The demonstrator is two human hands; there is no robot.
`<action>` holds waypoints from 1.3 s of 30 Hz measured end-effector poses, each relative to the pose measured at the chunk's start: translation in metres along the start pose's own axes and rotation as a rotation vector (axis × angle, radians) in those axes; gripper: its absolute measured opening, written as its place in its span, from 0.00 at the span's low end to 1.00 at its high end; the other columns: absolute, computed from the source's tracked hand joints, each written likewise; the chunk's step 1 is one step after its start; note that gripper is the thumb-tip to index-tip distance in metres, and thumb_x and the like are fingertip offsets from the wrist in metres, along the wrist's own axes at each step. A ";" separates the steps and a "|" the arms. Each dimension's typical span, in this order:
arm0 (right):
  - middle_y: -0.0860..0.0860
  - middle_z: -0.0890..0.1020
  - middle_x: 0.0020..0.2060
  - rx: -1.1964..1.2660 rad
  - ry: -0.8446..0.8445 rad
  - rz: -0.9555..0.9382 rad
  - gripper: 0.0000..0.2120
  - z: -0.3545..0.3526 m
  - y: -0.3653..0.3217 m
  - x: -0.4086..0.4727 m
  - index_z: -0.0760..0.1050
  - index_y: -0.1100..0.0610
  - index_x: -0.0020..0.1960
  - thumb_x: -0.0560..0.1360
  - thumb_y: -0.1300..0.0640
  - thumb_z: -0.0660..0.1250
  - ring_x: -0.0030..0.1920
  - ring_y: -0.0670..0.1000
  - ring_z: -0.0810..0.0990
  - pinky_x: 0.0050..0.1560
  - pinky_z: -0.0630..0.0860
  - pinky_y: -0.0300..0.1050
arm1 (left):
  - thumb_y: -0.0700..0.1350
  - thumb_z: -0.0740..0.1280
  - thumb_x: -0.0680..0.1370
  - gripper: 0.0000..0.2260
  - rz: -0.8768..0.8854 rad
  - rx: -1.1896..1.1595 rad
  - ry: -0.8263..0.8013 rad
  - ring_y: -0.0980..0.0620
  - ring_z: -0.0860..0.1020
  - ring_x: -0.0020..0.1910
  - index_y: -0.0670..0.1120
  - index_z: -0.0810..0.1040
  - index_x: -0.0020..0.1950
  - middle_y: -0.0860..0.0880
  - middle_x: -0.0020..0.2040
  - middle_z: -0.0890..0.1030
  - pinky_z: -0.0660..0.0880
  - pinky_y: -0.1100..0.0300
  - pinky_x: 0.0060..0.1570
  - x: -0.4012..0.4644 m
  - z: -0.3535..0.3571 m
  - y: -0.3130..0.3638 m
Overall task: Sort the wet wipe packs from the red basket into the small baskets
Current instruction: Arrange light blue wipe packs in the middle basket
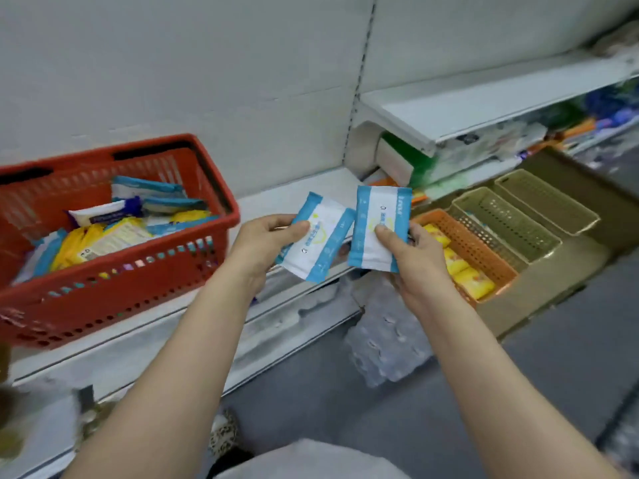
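Nearest the viewer, 2 bare forearms reach forward over the shelf edge. The left hand pinches 1 blue-and-white pack by its left end, thumb on top and fingers beneath; the pack tilts, its far end almost meeting the second pack. The right hand grips a matching second pack at its lower right edge, thumb pressed on the face, the pack held nearly upright. Both packs hang in the air above the white shelf, between the 2 sets of baskets. The packs appear light, soft and pliant, with a smooth film wrapper likely to slip; a pinch across a sealed end or a flat grip over the middle seems safest. Left of the hands, the red basket holds many more packs, blue, yellow and purple. Right and farther off, the orange small basket holds yellow packs; beyond it stand 2 olive small baskets, contents unclear.
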State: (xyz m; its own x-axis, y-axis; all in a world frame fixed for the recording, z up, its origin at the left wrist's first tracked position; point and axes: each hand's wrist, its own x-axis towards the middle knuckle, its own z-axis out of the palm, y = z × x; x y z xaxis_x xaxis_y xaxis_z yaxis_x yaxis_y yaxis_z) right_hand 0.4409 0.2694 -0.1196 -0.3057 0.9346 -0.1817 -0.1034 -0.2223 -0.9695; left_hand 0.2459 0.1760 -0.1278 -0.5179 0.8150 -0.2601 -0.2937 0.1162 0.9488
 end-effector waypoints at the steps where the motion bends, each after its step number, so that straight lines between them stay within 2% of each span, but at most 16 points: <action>1: 0.53 0.87 0.48 0.003 0.028 0.009 0.08 -0.031 -0.001 -0.004 0.79 0.56 0.53 0.74 0.62 0.73 0.49 0.55 0.86 0.49 0.82 0.52 | 0.39 0.74 0.73 0.08 -0.050 -0.004 -0.046 0.51 0.84 0.38 0.41 0.82 0.52 0.45 0.44 0.86 0.80 0.60 0.37 -0.002 0.027 -0.011; 3: 0.54 0.86 0.49 0.009 0.088 0.018 0.08 -0.089 -0.001 -0.011 0.79 0.56 0.53 0.74 0.62 0.73 0.48 0.55 0.86 0.47 0.83 0.51 | 0.40 0.74 0.73 0.10 -0.119 0.006 -0.131 0.50 0.84 0.39 0.41 0.83 0.53 0.44 0.45 0.86 0.79 0.61 0.36 -0.007 0.082 -0.031; 6: 0.57 0.86 0.49 0.054 0.182 0.036 0.08 -0.162 0.002 -0.018 0.79 0.59 0.53 0.75 0.66 0.71 0.44 0.53 0.86 0.43 0.83 0.47 | 0.39 0.74 0.72 0.07 -0.151 0.035 -0.214 0.50 0.84 0.37 0.42 0.83 0.49 0.44 0.44 0.86 0.79 0.61 0.35 -0.014 0.156 -0.059; 9: 0.59 0.85 0.52 0.056 0.251 0.055 0.10 -0.216 0.005 -0.014 0.79 0.62 0.56 0.75 0.66 0.71 0.50 0.58 0.84 0.54 0.81 0.54 | 0.38 0.75 0.72 0.07 -0.175 0.099 -0.249 0.52 0.84 0.35 0.42 0.83 0.49 0.45 0.42 0.86 0.79 0.62 0.34 -0.016 0.212 -0.076; 11: 0.58 0.85 0.51 0.070 0.278 0.065 0.08 -0.243 0.006 -0.004 0.79 0.60 0.53 0.75 0.66 0.71 0.51 0.57 0.84 0.55 0.81 0.54 | 0.39 0.75 0.71 0.09 -0.178 0.144 -0.255 0.51 0.84 0.37 0.41 0.83 0.51 0.44 0.43 0.86 0.80 0.60 0.36 -0.007 0.240 -0.083; 14: 0.54 0.86 0.47 0.092 0.301 0.087 0.09 -0.276 0.007 0.021 0.78 0.59 0.52 0.74 0.65 0.72 0.45 0.52 0.85 0.48 0.83 0.48 | 0.39 0.77 0.70 0.14 -0.182 0.180 -0.231 0.47 0.84 0.41 0.40 0.82 0.53 0.42 0.47 0.85 0.81 0.55 0.45 0.019 0.275 -0.092; 16: 0.52 0.86 0.45 0.083 0.328 0.103 0.11 -0.299 0.007 0.045 0.76 0.59 0.53 0.73 0.65 0.73 0.43 0.50 0.85 0.44 0.83 0.44 | 0.39 0.77 0.69 0.15 -0.197 0.172 -0.208 0.48 0.84 0.40 0.40 0.81 0.54 0.42 0.46 0.85 0.81 0.57 0.41 0.040 0.298 -0.102; 18: 0.54 0.86 0.47 0.074 0.352 0.118 0.14 -0.323 0.002 0.071 0.74 0.61 0.55 0.72 0.65 0.74 0.44 0.52 0.85 0.47 0.83 0.46 | 0.40 0.77 0.69 0.13 -0.216 0.152 -0.200 0.49 0.84 0.37 0.42 0.81 0.52 0.44 0.43 0.86 0.80 0.60 0.35 0.062 0.322 -0.112; 21: 0.52 0.86 0.45 -0.014 0.368 0.145 0.12 -0.359 -0.011 0.111 0.75 0.58 0.52 0.72 0.64 0.74 0.42 0.51 0.85 0.44 0.83 0.45 | 0.40 0.77 0.70 0.10 -0.280 0.137 -0.148 0.48 0.84 0.37 0.45 0.81 0.49 0.44 0.42 0.86 0.82 0.56 0.37 0.092 0.357 -0.123; 28: 0.49 0.85 0.42 -0.132 0.308 0.207 0.10 -0.430 -0.047 0.211 0.77 0.54 0.50 0.73 0.60 0.75 0.37 0.47 0.85 0.36 0.80 0.40 | 0.36 0.76 0.71 0.12 -0.370 0.170 -0.070 0.49 0.84 0.38 0.45 0.81 0.51 0.46 0.43 0.85 0.80 0.55 0.43 0.150 0.426 -0.133; 33: 0.51 0.84 0.43 -0.204 0.156 0.243 0.05 -0.452 -0.040 0.293 0.78 0.54 0.49 0.75 0.60 0.72 0.39 0.48 0.83 0.40 0.81 0.41 | 0.34 0.76 0.70 0.12 -0.419 0.172 0.049 0.48 0.84 0.42 0.46 0.79 0.48 0.45 0.45 0.85 0.80 0.53 0.45 0.183 0.452 -0.140; 36: 0.55 0.83 0.46 -0.387 0.053 0.221 0.05 -0.470 -0.024 0.358 0.78 0.56 0.51 0.76 0.63 0.71 0.39 0.48 0.80 0.43 0.79 0.42 | 0.35 0.76 0.70 0.10 -0.419 0.134 0.151 0.49 0.84 0.40 0.45 0.80 0.48 0.44 0.46 0.85 0.80 0.54 0.43 0.201 0.466 -0.146; 39: 0.57 0.83 0.52 -0.684 -0.179 0.255 0.12 -0.486 -0.002 0.423 0.78 0.59 0.57 0.74 0.61 0.74 0.44 0.51 0.82 0.47 0.79 0.44 | 0.35 0.75 0.71 0.10 -0.427 0.083 0.279 0.49 0.83 0.39 0.45 0.80 0.50 0.43 0.47 0.85 0.80 0.55 0.44 0.211 0.480 -0.152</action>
State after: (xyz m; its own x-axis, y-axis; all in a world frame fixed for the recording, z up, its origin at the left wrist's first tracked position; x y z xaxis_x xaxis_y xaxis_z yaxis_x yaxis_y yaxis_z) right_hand 0.7722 0.7996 -0.2747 -0.3965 0.8049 -0.4416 0.5848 -0.1493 -0.7973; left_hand 0.5673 0.6026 -0.2406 -0.5638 0.5041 -0.6542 -0.4666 0.4592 0.7559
